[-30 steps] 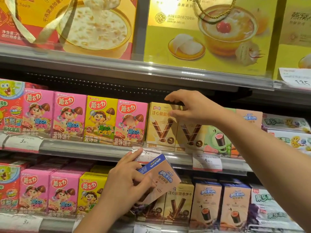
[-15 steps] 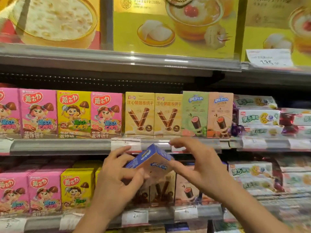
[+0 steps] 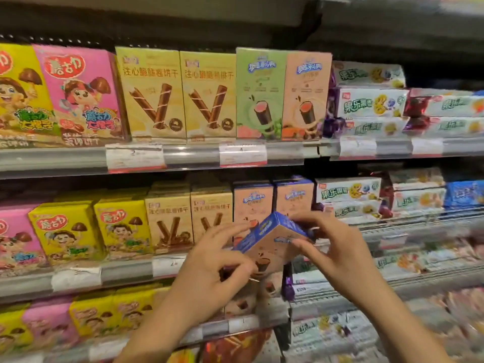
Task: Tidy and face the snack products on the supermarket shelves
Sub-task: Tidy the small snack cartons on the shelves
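A small snack box [image 3: 272,243] with a blue top and a tan front showing a chocolate roll is tilted in front of the middle shelf. My left hand [image 3: 209,273] pinches its lower left side. My right hand [image 3: 332,247] grips its upper right edge with thumb and fingertips. Behind it stand two matching tan and blue boxes [image 3: 273,203] on the middle shelf. On the upper shelf, two yellow wafer-roll boxes [image 3: 180,95], a green box [image 3: 259,95] and a peach box [image 3: 305,95] face forward in a row.
Pink and yellow mushroom-biscuit boxes [image 3: 68,95] fill the left of each shelf. White long biscuit packs [image 3: 372,100] are stacked at the right. Price-tag rails [image 3: 183,155] run along each shelf edge. The lower shelves [image 3: 78,320] hold more boxes, blurred.
My right hand came off the upper-shelf boxes and down onto the blue-topped box that my left hand was holding. The view has dropped lower and moved closer to the shelves.
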Motion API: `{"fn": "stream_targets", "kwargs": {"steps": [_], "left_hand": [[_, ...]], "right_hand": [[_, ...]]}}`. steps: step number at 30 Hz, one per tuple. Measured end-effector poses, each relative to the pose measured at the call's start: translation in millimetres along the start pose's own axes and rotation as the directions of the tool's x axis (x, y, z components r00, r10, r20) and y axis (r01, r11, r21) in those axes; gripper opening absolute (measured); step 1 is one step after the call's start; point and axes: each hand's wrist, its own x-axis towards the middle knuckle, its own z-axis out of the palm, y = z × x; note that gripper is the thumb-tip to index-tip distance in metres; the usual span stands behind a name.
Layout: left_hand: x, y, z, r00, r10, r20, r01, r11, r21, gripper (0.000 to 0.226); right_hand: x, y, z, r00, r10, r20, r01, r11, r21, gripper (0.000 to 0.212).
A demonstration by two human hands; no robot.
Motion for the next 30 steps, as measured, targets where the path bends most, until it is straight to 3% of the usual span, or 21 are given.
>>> {"fn": "stream_targets", "kwargs": {"steps": [2,7,10,13,16,20,25,30], "left_hand": [[-11.3,-5.4,15.0,0.997,-0.081,0.008,0.081,0.997,-0.006,0.024],[-39.3,-22.5,60.9,0.943,-0.295,0.153,0.264,0.944,0.195,0.035],[-50.4,-37.1,86.3,0.900,-0.379,0.215,0.276,0.878,0.390,0.055],[-55.9,-41.9,99.7,0.808,-0.510,0.293,0.291,0.780,0.555,0.060],[-54.6,-43.9,110.3,0.770,-0.553,0.317,0.226,0.702,0.676,0.067],[-46.3,-51.7,122.2,0.757,-0.583,0.297,0.303,0.715,0.630,0.074],[-45.4,-58.7,133.9,0.728,-0.628,0.274,0.320,0.665,0.675,0.077],[-59.1,-70.0,138.9,0.797,-0.557,0.234,0.321,0.719,0.616,0.075]], "right_hand": [[-19.2,18.7,4.1,0.999,0.045,-0.015,-0.046,0.995,-0.092,0.036],[-63.4,59.9,29.1,0.994,0.109,0.000,-0.106,0.973,-0.203,0.045],[-89.3,83.2,52.6,0.987,0.158,0.009,-0.152,0.966,-0.207,0.045],[-107.0,100.1,74.8,0.979,0.203,0.035,-0.193,0.962,-0.194,0.044],[-112.0,107.3,93.3,0.970,0.235,0.069,-0.219,0.959,-0.179,0.045],[-109.4,110.7,113.1,0.956,0.264,0.132,-0.236,0.952,-0.193,0.044],[-105.2,110.8,127.5,0.941,0.255,0.224,-0.196,0.947,-0.255,0.062],[-102.5,113.6,140.7,0.929,0.272,0.253,-0.201,0.941,-0.272,0.067]]}}
